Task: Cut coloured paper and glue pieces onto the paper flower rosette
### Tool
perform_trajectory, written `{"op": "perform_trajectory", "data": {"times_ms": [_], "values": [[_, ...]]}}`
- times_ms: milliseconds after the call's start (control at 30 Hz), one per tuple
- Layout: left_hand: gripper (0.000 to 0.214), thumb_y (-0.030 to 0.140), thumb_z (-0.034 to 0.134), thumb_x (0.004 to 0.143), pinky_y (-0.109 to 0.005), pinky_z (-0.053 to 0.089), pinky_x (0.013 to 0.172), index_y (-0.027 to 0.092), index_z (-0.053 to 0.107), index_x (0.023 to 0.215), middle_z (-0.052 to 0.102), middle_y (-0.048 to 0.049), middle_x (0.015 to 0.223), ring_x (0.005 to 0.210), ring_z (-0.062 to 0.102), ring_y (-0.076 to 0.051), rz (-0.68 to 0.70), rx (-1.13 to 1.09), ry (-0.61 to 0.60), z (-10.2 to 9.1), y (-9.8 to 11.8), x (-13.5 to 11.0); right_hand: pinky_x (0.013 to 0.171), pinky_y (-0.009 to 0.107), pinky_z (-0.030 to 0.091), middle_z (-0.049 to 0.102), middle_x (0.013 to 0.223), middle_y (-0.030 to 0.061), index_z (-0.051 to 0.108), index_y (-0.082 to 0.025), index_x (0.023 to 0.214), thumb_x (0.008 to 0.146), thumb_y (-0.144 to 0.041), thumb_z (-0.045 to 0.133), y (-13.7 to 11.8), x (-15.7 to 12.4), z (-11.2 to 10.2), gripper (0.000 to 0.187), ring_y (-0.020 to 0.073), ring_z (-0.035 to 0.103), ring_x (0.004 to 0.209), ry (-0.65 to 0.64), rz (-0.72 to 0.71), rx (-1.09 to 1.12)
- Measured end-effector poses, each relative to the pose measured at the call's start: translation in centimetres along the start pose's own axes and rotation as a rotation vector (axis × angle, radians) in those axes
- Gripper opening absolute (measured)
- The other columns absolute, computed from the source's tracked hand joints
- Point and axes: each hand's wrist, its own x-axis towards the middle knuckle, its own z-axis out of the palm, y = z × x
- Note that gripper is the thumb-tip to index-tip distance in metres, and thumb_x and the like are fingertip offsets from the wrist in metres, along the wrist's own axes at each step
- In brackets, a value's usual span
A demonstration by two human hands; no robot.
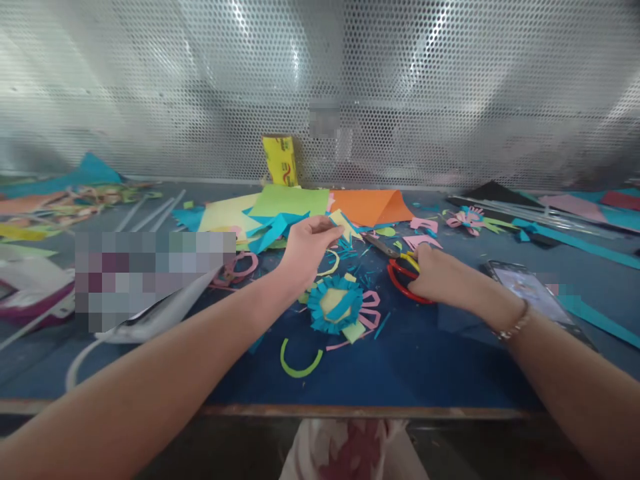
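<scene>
My left hand [311, 248] pinches a small piece of yellow and blue paper [345, 224] between thumb and fingers. My right hand [440, 275] is wrapped round the red and yellow handles of a pair of scissors [383, 247], whose blades point left toward that paper. Below them on the table lies a round blue fringed paper flower [336, 304] with a pale yellow middle. Pink looped paper petals [370, 309] stick out at its right side. Nearer the front edge rests a curved green paper strip [301, 371]. Blue paper snippets are scattered under my hands.
Green [290, 201] and orange paper sheets [370, 207] lie behind my hands, with a yellow packet [281, 160] upright against the perforated metal screen [200, 87]. A phone [533, 293] lies by my right forearm. White glue-gun-like tools [165, 317] sit at left. A pink-blue paper flower [466, 220] lies at right.
</scene>
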Motion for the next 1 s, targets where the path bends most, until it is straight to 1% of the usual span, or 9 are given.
{"op": "perform_trajectory", "data": {"times_ms": [100,167,233,300,367,433,533,667,1000], "values": [[0.013,0.019,0.067,0.057,-0.021,0.043,0.055,0.014,0.055,0.059,0.055,0.0012,0.055,0.053,0.052,-0.008,0.019,0.026,0.038,-0.6,-0.1,0.9,0.044,0.027,0.032,0.059,0.066,0.0108,0.050,-0.015,0.074,0.059,-0.017,0.049,0.8,0.6,0.0,0.015,0.0173,0.053,0.051,-0.011,-0.023,0.033],[0.012,0.018,0.066,0.057,-0.021,0.043,0.054,0.013,0.057,0.061,0.056,0.0009,0.056,0.052,0.052,-0.008,0.016,0.021,0.072,-1.0,-0.1,1.4,0.047,0.028,0.034,0.060,0.070,0.0112,0.050,-0.016,0.076,0.063,-0.020,0.048,1.4,0.7,-0.2,0.014,0.0187,0.055,0.056,0.018,-0.041,0.081],[0.013,0.017,0.067,0.056,-0.021,0.044,0.055,0.012,0.057,0.064,0.056,0.0008,0.057,0.053,0.052,-0.008,0.001,-0.008,0.106,-1.2,-0.1,1.8,0.048,0.029,0.036,0.061,0.075,0.0114,0.049,-0.016,0.086,0.068,-0.029,0.047,1.6,0.5,-0.6,0.022,0.0200,0.056,0.058,0.105,-0.023,0.125],[0.016,0.016,0.067,0.055,-0.022,0.045,0.056,0.012,0.056,0.066,0.055,0.0018,0.055,0.051,0.052,-0.007,-0.021,-0.047,0.133,-1.3,-0.1,1.9,0.051,0.030,0.038,0.061,0.081,0.0114,0.045,-0.016,0.096,0.069,-0.038,0.048,1.3,0.2,-1.2,0.035,0.0209,0.057,0.062,0.200,-0.041,0.176],[0.018,0.014,0.067,0.055,-0.023,0.046,0.057,0.012,0.054,0.067,0.053,0.0033,0.052,0.049,0.052,-0.007,-0.047,-0.093,0.155,-1.3,-0.1,2.0,0.055,0.030,0.040,0.061,0.088,0.0115,0.041,-0.017,0.102,0.067,-0.045,0.053,0.7,-0.2,-1.7,0.046,0.0221,0.058,0.069,0.237,-0.129,0.214],[0.020,0.012,0.067,0.056,-0.024,0.047,0.058,0.013,0.052,0.069,0.053,0.0035,0.052,0.050,0.054,-0.008,-0.077,-0.136,0.161,-1.1,0.0,1.8,0.059,0.030,0.041,0.060,0.094,0.0116,0.041,-0.017,0.104,0.064,-0.047,0.057,0.2,-0.6,-2.0,0.052,0.0233,0.058,0.078,0.235,-0.228,0.220],[0.020,0.013,0.067,0.058,-0.025,0.048,0.058,0.013,0.051,0.070,0.055,0.0020,0.053,0.051,0.056,-0.009,-0.110,-0.164,0.120,-1.0,0.2,1.6,0.059,0.030,0.041,0.060,0.093,0.0114,0.043,-0.017,0.103,0.063,-0.050,0.056,-0.2,-0.9,-2.0,0.053,0.0247,0.057,0.081,0.256,-0.259,0.160],[0.018,0.014,0.066,0.058,-0.025,0.048,0.059,0.013,0.051,0.068,0.057,0.0003,0.054,0.052,0.057,-0.010,-0.143,-0.177,0.050,-0.9,0.3,1.4,0.060,0.030,0.040,0.060,0.091,0.0104,0.045,-0.017,0.101,0.067,-0.051,0.052,0.2,-0.6,-1.7,0.048,0.0231,0.057,0.079,0.255,-0.270,0.110],[0.017,0.014,0.065,0.062,-0.025,0.048,0.059,0.014,0.052,0.073,0.060,-0.0012,0.059,0.053,0.059,-0.011,-0.210,-0.204,-0.021,-0.8,0.3,1.2,0.059,0.029,0.040,0.059,0.089,0.0089,0.047,-0.017,0.099,0.070,-0.049,0.050,0.5,-0.2,-1.5,0.043,0.0191,0.055,0.073,0.249,-0.327,0.137]]}}
